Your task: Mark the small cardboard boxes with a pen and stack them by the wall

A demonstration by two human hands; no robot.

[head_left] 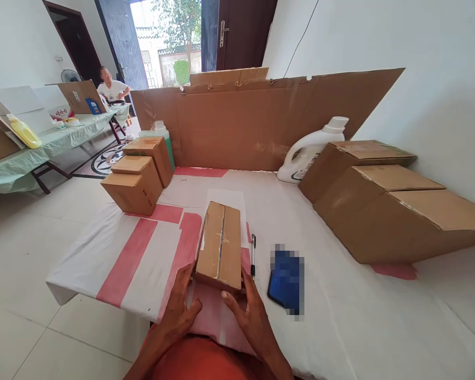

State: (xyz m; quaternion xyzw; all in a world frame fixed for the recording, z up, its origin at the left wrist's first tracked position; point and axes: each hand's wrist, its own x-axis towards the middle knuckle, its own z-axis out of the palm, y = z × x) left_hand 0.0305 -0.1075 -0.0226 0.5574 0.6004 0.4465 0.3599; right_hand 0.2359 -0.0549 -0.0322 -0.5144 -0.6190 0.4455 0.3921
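Box (219, 245) is lying near the table's (340, 316) near edge. Left hand (179, 305) and right hand (248, 310) are touching its near end, fingers spread. Pen (253, 255) is lying just right.

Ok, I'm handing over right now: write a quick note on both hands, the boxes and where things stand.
Left hand: open, fingers against the near left end of the small taped box.
Right hand: open, at its near right corner.
The box lies flat on the table, its taped seam up.
Pen and phone lie to its right.
Stacks of boxes at left and right untouched.
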